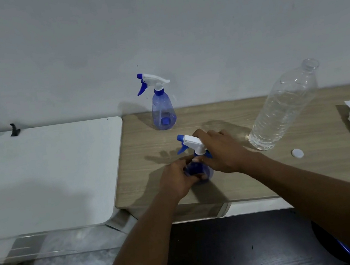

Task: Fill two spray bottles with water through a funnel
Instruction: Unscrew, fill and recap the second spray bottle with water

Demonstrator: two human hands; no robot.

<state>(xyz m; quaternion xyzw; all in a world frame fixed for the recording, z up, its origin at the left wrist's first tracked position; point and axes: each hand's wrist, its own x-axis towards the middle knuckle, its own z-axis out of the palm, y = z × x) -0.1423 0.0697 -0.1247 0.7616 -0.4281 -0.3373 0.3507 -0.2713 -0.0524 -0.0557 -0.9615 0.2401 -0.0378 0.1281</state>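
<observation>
Bottle (190, 142) half hidden, left hand (178, 179) gripping

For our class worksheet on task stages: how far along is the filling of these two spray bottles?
Done: the water bottle stands uncapped, its cap beside it. In hand: the left hand grips the near spray bottle while the right hand holds its trigger head; tightening or loosening is unclear. Left: uncertain; no funnel shows, and the far spray bottle, head on, shows no clear water level.

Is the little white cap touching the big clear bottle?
Apart. The head view shows bare table between the cap and the bottle.
</observation>
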